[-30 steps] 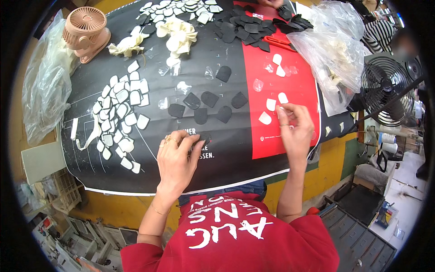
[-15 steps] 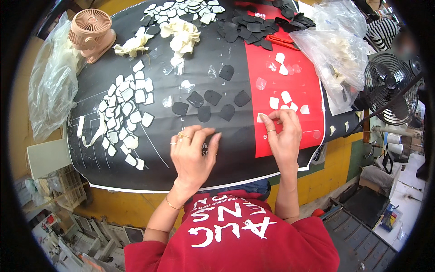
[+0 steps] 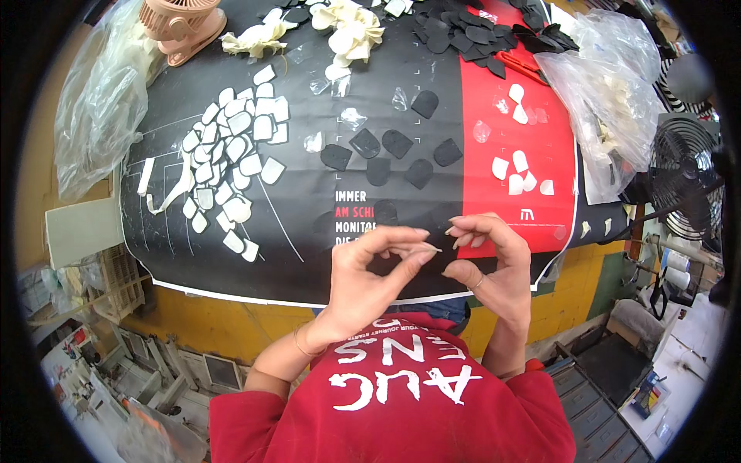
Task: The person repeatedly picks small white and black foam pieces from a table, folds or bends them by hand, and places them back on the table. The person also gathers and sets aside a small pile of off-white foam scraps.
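Note:
My left hand and my right hand are raised together over the near edge of the table, fingertips almost meeting. A thin pale piece, seen edge-on, is pinched by my left thumb and forefinger, and my right fingertips close on its other end. Beyond the hands, a few black rounded pieces lie on the black part of the poster. Several white pieces lie on its red part.
A cluster of white pieces covers the left of the poster. A heap of black pieces and cream bundles lie at the far edge. A pink fan, plastic bags and a black fan flank the table.
Both hands have left the table surface and come together toward my chest. The right hand brought a white piece off the red area; the left lifted from the black area.

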`<state>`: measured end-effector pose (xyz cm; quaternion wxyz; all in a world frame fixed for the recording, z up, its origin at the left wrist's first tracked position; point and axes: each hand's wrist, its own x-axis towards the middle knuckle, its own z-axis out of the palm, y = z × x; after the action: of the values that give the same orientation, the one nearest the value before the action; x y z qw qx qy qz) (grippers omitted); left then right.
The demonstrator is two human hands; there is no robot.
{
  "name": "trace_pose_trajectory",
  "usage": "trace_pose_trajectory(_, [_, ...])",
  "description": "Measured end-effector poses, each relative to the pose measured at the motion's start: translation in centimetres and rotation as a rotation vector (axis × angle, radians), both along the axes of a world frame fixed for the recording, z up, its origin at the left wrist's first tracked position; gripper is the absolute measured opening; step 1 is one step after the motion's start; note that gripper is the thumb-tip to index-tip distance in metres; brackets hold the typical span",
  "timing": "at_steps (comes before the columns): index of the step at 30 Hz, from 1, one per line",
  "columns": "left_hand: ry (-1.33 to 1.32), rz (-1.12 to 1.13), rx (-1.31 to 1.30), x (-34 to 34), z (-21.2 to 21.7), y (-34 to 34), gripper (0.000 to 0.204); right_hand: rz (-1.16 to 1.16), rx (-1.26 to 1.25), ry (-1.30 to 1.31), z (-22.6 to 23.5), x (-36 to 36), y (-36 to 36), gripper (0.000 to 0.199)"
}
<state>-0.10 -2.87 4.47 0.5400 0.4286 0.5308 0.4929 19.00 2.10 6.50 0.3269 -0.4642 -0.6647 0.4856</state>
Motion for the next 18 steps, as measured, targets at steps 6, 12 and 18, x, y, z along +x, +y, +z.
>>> trace_pose_trajectory(6, [-0.446,0.169,-0.121,0.4,-1.0,-0.7,0.022,-0.046,-0.300,0.398,-2.4,-2.7,-2.5,0.029])
trace_pose_trajectory(12, [-0.584,0.221,-0.083,0.6,-1.6,-0.9,0.028,-0.158,-0.434,0.542,-3.0,-3.7,-2.7,0.019])
trace_pose_trajectory(18, [0.318,-0.034,0.273,-2.8,0.3,0.0,0.035,-0.110,-0.443,0.423,-2.0,-3.4,-1.6,0.011])
